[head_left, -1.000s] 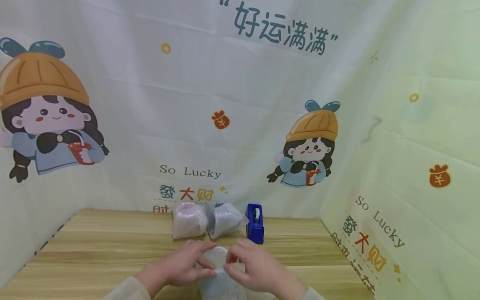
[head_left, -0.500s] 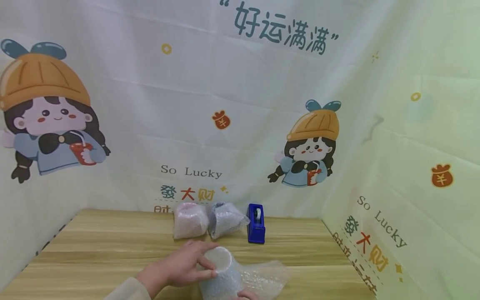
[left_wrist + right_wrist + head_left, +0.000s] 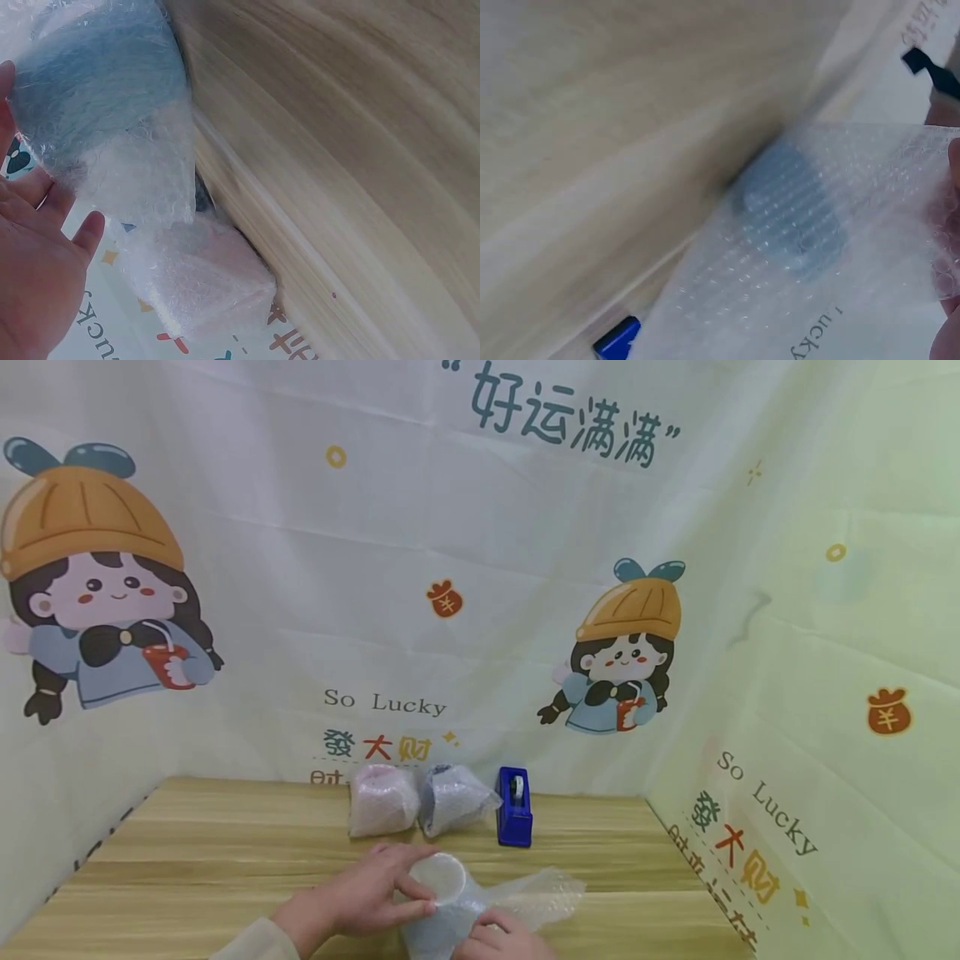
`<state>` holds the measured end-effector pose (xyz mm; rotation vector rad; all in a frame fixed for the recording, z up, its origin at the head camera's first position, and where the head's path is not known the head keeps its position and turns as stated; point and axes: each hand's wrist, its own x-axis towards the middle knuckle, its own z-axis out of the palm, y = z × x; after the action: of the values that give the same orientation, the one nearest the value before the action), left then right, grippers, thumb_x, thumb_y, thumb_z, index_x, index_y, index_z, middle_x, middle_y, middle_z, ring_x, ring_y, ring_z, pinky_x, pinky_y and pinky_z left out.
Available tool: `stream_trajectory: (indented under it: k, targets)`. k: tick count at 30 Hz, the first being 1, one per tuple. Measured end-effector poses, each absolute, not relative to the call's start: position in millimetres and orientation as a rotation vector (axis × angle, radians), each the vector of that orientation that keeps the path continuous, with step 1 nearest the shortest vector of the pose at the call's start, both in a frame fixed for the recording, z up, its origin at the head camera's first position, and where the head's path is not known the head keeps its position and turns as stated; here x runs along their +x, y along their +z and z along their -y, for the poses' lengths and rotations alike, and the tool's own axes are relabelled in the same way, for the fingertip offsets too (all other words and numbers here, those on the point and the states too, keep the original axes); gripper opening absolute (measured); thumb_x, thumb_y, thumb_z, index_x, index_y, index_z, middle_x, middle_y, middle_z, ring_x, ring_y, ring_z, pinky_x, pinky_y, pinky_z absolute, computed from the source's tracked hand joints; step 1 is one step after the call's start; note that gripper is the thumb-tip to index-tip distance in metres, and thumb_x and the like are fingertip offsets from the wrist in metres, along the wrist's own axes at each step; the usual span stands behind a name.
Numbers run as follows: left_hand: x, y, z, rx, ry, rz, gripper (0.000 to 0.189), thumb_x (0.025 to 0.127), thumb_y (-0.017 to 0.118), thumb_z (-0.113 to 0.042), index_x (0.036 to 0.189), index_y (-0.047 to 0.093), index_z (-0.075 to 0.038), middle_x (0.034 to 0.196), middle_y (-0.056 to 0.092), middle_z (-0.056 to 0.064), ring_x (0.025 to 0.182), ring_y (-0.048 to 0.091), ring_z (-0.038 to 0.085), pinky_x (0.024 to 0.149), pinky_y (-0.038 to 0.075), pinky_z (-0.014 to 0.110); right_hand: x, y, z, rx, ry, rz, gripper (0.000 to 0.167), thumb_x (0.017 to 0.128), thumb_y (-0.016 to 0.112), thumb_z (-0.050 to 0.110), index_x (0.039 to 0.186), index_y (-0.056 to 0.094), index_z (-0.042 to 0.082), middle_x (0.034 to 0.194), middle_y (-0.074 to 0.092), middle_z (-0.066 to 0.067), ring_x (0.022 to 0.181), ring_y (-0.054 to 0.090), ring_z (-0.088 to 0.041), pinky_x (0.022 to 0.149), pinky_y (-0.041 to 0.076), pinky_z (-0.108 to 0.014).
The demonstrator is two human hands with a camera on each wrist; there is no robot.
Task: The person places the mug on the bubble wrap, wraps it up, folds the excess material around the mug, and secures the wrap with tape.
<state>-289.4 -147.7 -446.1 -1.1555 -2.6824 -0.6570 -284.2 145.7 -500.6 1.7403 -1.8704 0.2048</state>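
In the head view, a light blue cup-shaped object [image 3: 431, 931] with a pale round end [image 3: 441, 878] facing up stands at the table's front, wrapped in bubble wrap. My left hand [image 3: 367, 889] holds it at the upper left, thumb and fingers at the round end. The left wrist view shows those fingers [image 3: 90, 229] beside the wrapped blue side. My right hand [image 3: 501, 939] is low on the object's right, pinching the loose sheet of bubble wrap [image 3: 543, 895] that fans out to the right. Through that sheet [image 3: 705, 300] a blue rounded shape shows in the right wrist view.
Two bubble-wrapped bundles, one pinkish [image 3: 384, 802] and one bluish grey [image 3: 456, 802], stand at the back of the wooden table [image 3: 187, 860]. A blue tape dispenser [image 3: 514, 814] is just right of them. A printed cloth [image 3: 375, 568] hangs behind and along the sides.
My right hand has left the round end, dropped toward the front edge, then come up along the object's right side. The loose wrap now spreads out to the right. My left hand stays put.
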Motion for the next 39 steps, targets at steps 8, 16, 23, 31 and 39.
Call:
stream_trajectory:
  k: [8, 16, 23, 31, 39]
  targets:
    - [-289, -448, 150, -1.193, -0.632, 2.660, 0.026, 0.107, 0.069, -0.045, 0.122, 0.086, -0.030, 0.159, 0.062, 0.012, 0.140, 0.061, 0.032, 0.115, 0.046, 0.056, -267, -427, -110, 1.333, 0.195, 1.916, 0.014, 0.093, 0.087, 0.032, 0.098, 0.077, 0.025, 0.091, 0.075, 0.016, 0.087, 0.070, 0.000, 0.088, 0.053, -0.022]
    - [-287, -449, 150, -1.155, -0.749, 2.722, 0.034, 0.093, 0.079, -0.039, 0.117, 0.087, -0.017, 0.163, 0.058, 0.008, 0.143, 0.058, 0.033, 0.120, 0.044, 0.057, -281, -430, -99, 1.119, 0.345, 2.072, 0.017, 0.096, 0.084, 0.038, 0.091, 0.077, 0.023, 0.084, 0.075, 0.014, 0.078, 0.069, -0.001, 0.080, 0.046, -0.025]
    - [-286, -451, 150, -1.175, -0.720, 2.671, 0.034, 0.105, 0.070, -0.053, 0.099, 0.088, -0.025, 0.162, 0.059, 0.011, 0.140, 0.060, 0.036, 0.117, 0.047, 0.059, -290, -431, -94, 1.063, 0.319, 2.141, 0.018, 0.096, 0.084, 0.040, 0.091, 0.078, 0.024, 0.078, 0.071, 0.015, 0.073, 0.065, -0.001, 0.080, 0.045, -0.027]
    - [-285, -451, 147, -1.156, -0.791, 2.701, 0.027, 0.105, 0.070, -0.051, 0.101, 0.088, -0.031, 0.163, 0.058, 0.007, 0.142, 0.057, 0.036, 0.117, 0.047, 0.060, -285, -422, -107, 1.077, 0.387, 2.011, 0.027, 0.094, 0.087, 0.040, 0.103, 0.072, 0.018, 0.092, 0.067, 0.010, 0.087, 0.061, -0.008, 0.081, 0.047, -0.025]
    - [-283, -455, 149, -1.143, -0.833, 2.639, 0.027, 0.108, 0.066, -0.039, 0.113, 0.088, -0.023, 0.154, 0.064, 0.017, 0.138, 0.057, 0.043, 0.114, 0.048, 0.060, -271, -443, -126, 1.277, 0.080, 1.868, 0.036, 0.093, 0.084, 0.038, 0.123, 0.078, 0.019, 0.118, 0.077, 0.005, 0.109, 0.071, -0.013, 0.094, 0.059, -0.031]
